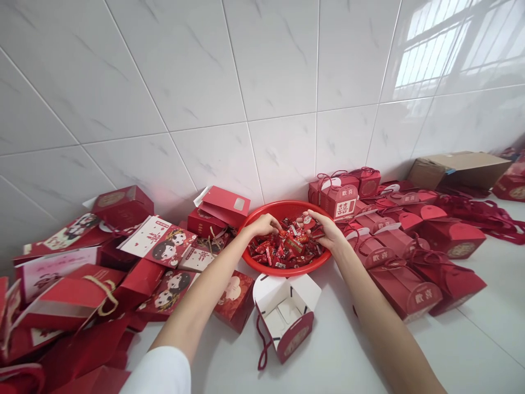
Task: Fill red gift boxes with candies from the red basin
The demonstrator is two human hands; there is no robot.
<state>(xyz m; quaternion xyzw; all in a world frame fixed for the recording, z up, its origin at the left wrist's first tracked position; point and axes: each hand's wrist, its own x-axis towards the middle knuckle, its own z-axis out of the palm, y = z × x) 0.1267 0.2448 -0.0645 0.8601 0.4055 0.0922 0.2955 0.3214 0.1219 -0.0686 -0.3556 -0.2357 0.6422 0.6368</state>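
Observation:
A red plastic basket by the wall holds many red wrapped candies. My left hand reaches in over its left side, fingers bent and closed at a red-wrapped candy on the pile. From the right, my right hand curves over the candies, with a small red-and-white wrapped candy between its fingers and thumb. Below the basket stands an open box, dark red outside and white inside, flaps spread and a dark red cord hanging at its left. No candy shows inside it.
Red gift boxes with cords stand in rows on the right. Flat and folded red boxes are heaped at the left. A cardboard carton and dark red cords lie at the far right. A tiled wall rises behind.

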